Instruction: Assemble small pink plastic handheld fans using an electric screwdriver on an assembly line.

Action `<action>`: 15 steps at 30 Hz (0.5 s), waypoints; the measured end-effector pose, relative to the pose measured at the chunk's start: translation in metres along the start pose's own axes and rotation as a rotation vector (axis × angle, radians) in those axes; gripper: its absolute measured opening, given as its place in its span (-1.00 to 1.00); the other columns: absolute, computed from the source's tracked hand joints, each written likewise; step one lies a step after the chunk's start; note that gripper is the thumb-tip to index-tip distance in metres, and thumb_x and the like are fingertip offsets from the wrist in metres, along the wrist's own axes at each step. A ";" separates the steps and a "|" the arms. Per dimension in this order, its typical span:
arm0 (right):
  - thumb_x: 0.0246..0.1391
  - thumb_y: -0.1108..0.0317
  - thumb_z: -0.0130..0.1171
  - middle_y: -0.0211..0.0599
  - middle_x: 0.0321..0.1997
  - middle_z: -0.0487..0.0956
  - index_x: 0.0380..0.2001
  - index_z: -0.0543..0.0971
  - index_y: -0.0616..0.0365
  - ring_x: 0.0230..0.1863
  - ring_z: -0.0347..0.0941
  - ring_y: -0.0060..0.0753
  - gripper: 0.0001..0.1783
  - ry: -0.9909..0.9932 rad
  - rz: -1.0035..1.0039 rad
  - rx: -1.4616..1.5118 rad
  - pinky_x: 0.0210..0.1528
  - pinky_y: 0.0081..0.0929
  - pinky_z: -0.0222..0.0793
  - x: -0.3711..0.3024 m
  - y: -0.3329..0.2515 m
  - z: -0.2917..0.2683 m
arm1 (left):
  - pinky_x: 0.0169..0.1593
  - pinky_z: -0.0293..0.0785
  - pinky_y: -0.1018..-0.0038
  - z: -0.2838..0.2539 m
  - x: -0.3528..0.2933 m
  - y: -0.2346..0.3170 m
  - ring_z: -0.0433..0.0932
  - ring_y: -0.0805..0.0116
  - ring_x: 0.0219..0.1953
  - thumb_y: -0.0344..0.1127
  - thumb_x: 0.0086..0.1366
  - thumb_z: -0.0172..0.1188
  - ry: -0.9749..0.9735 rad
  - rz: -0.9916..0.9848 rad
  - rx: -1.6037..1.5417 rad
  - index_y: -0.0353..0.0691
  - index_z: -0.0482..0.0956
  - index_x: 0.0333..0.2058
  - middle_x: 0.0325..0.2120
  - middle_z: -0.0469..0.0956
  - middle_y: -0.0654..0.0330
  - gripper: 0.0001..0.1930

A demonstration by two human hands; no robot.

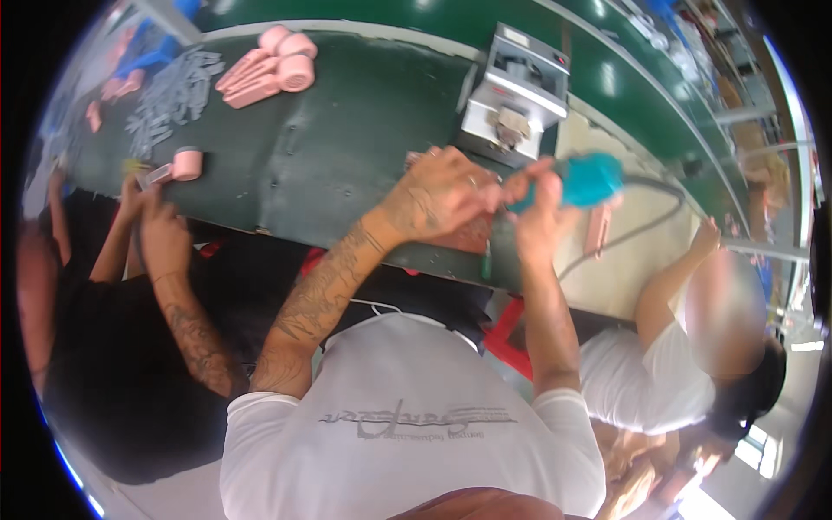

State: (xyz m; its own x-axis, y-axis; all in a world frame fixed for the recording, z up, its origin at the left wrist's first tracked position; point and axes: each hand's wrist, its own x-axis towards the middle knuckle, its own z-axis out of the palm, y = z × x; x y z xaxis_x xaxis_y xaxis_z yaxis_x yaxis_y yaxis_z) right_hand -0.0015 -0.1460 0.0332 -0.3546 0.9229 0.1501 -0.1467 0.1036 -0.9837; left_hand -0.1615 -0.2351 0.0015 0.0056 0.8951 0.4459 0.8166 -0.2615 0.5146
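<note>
My right hand [542,217] is closed around a teal corded power tool [591,179], blurred by motion; a dark cable trails from its right end. My left hand [446,195] is up against the right one, fingers bent and pressed together. Whatever those fingers hold is hidden and smeared. Both hands are over the near edge of the dark green worktable [347,113]. Below them lies a reddish pad [471,236], with a thin green stick-like thing [486,264] at its edge. A long pink piece [598,230] rests right of my right hand.
Beyond my hands stands a grey metal machine [518,91]. Several pink round-headed housings [276,69] and a heap of grey parts [178,91] lie at the far left. A co-worker's hands [160,221] at left are by another pink housing [187,163]; another person [641,373] sits at right.
</note>
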 end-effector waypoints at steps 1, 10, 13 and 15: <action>0.32 -0.14 0.23 -0.34 -0.53 0.45 -0.17 0.47 0.21 -0.50 0.41 -0.42 -0.45 0.045 0.129 0.001 -0.45 -0.40 0.38 -0.010 -0.015 -0.001 | 0.10 0.41 0.12 0.000 -0.004 0.004 0.52 0.15 -0.01 -0.20 0.33 0.22 -0.006 0.044 0.048 -0.07 0.66 -0.04 -0.06 0.60 0.23 -0.73; 0.25 -0.46 0.08 -0.40 -0.63 0.31 -0.18 0.45 0.10 -0.65 0.21 -0.46 -0.27 0.028 -0.256 0.270 -0.56 -0.44 0.13 -0.068 -0.033 -0.052 | 0.24 0.32 -0.02 -0.106 -0.072 -0.078 0.51 -0.08 0.02 -0.55 0.24 0.15 0.407 -0.137 0.544 -0.15 0.59 -0.06 -0.10 0.57 0.06 -0.70; 0.22 -0.39 0.21 -0.26 -0.59 0.44 -0.16 0.40 0.28 -0.60 0.41 -0.36 -0.20 0.061 -0.241 0.187 -0.57 -0.38 0.34 -0.081 -0.017 -0.075 | 0.26 0.36 -0.04 -0.126 -0.110 -0.138 0.44 -0.19 0.12 -0.50 0.25 0.21 0.359 -0.322 0.578 -0.19 0.55 0.06 0.06 0.50 -0.04 -0.62; 0.19 -0.34 0.29 -0.22 -0.53 0.50 -0.12 0.43 0.32 -0.55 0.45 -0.34 -0.20 0.095 -0.203 0.162 -0.49 -0.38 0.40 -0.085 -0.009 -0.082 | 0.30 0.36 -0.02 -0.122 -0.090 -0.132 0.40 -0.24 0.23 -0.47 0.24 0.25 0.367 -0.324 0.536 -0.23 0.51 0.19 0.20 0.43 -0.11 -0.50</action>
State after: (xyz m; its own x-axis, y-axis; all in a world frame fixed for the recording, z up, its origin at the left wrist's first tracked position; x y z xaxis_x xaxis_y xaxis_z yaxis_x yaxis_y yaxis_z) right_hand 0.1056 -0.1948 0.0213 -0.2160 0.9207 0.3249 -0.3547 0.2361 -0.9047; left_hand -0.3401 -0.3255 -0.0172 -0.4021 0.6938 0.5975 0.9155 0.2936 0.2751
